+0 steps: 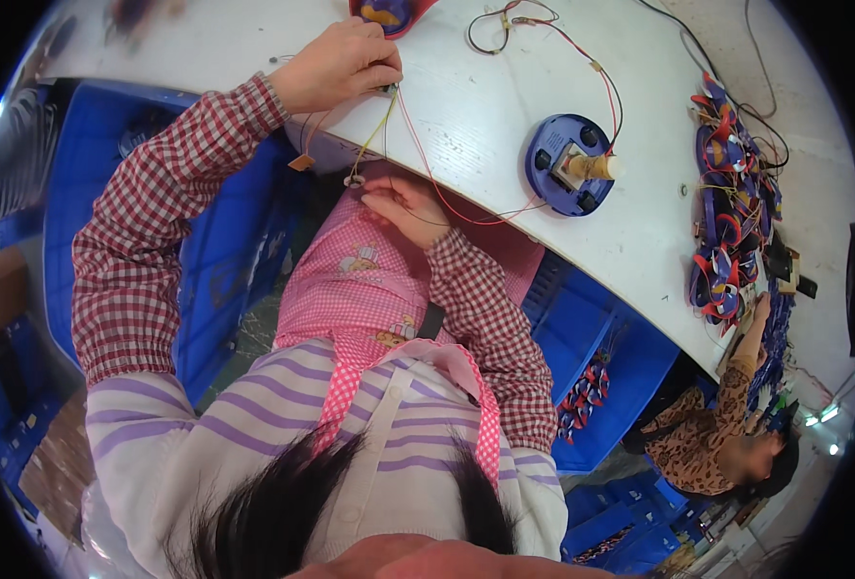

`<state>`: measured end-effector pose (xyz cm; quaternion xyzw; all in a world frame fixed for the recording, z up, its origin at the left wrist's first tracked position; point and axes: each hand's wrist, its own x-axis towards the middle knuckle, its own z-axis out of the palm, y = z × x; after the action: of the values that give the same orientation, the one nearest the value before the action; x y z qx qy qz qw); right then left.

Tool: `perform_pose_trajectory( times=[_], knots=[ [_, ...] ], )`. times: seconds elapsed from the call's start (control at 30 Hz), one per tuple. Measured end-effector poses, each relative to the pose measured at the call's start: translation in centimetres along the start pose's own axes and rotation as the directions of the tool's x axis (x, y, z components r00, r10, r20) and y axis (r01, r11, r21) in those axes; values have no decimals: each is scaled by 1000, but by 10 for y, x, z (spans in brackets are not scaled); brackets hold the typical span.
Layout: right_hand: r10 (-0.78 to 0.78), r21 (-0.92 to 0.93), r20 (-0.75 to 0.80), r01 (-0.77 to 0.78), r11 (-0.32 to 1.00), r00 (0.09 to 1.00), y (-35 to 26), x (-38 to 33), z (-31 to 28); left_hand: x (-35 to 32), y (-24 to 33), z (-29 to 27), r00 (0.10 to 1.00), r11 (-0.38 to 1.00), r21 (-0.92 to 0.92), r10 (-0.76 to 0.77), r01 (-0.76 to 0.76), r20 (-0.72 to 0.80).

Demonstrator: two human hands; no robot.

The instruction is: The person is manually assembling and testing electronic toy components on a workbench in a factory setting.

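Both hands' (341, 66) fingertips hidden among thin wires (418, 154).

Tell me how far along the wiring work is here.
Done, apparently: a heap of wired blue parts at the table's far end. In hand: left hand and right hand stretch thin red and yellow wires. Left: the blue round base, untouched.

Worker at bench: left arm stretched up and fwd, left hand (336, 66) knuckles-up, fingers curled shut in a pinch. Right arm bent at elbow, right hand (403, 207) lower, close to body, fingertips pinched together. Both sleeves to wrists.
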<state>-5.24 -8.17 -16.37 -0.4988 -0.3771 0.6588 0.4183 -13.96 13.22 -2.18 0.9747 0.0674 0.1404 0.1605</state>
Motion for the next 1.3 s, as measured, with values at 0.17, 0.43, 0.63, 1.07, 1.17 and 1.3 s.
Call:
perform_pose_trajectory(
  times=[0.17,0.43,0.63,1.07,1.17,1.3],
  knots=[
    [-107,81,-278,134,988,955,1,0,25,-3,5,-5,969,908,-343,-203,241,143],
    [-141,142,-354,202,969,924,-16,21,36,-1,-5,4,966,875,-409,-230,259,120],
    [-149,227,-224,200,953,963,-32,-1,12,4,25,-22,952,943,-284,-235,174,-196],
    [-235,241,-312,315,918,921,-46,-47,17,-103,95,51,554,582,-610,-789,537,-265],
    [-246,238,-314,327,915,917,-53,-54,23,-102,90,54,572,601,-505,-786,619,-234],
    [-210,278,-289,292,915,934,-66,-56,32,-105,79,66,533,438,-747,-835,500,-134]
  ],
)
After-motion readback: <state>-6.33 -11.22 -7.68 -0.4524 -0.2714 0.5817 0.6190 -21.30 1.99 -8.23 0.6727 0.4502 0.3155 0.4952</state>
